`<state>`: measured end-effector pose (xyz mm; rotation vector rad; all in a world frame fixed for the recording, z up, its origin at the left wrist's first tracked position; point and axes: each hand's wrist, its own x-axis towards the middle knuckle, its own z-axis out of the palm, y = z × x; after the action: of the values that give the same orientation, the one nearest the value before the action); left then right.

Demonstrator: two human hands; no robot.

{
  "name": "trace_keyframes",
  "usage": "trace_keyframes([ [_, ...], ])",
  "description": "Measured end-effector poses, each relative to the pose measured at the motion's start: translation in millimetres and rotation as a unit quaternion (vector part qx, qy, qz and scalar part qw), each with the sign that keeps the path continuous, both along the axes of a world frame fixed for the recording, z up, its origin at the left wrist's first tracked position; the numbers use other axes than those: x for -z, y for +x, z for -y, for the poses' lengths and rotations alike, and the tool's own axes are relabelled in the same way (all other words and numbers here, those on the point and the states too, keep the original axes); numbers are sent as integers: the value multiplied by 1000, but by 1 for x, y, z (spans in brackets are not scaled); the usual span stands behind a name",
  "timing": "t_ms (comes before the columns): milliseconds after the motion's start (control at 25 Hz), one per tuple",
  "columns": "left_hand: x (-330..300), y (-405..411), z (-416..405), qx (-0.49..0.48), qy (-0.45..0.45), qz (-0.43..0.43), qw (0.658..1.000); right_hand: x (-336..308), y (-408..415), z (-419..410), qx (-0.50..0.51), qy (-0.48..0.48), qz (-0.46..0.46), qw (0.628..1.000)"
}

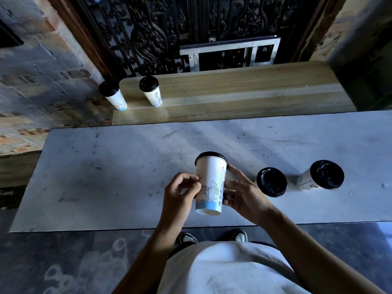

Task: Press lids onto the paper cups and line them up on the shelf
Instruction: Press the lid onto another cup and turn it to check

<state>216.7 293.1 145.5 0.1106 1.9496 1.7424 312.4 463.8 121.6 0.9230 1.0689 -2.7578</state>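
Grey table (106, 166): both hands, left (182, 194), right (244, 194), closed around lidded cup (210, 183); contents hidden.

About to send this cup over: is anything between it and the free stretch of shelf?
Nothing visible. The held cup is above the grey table; the wooden shelf beyond is bare right of the two shelf cups.

held cup (210, 183), print too small to read

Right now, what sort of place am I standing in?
Probably a café or drinks stall in an old building: lidded paper cups on a worn counter, a wooden shelf, a carved screen and brick wall.
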Motion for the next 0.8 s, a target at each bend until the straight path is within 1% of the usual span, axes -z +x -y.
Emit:
trace_keyframes([
  [120,-1,2,-1,3,-4,5,1000,3,-1,1,2,-2,11,1000],
  [240,2,2,0,9,-18,7,1000,3,1,0,3,1,-7,1000],
  [360,1,2,0,7,-22,18,1000,5,2,-2,-31,23,-13,999],
  [520,0,3,0,12,-28,19,999,7,2,-2,-70,40,-42,996],
  [800,4,3,-1,15,-48,20,999,11,0,-1,-54,52,-20,997],
])
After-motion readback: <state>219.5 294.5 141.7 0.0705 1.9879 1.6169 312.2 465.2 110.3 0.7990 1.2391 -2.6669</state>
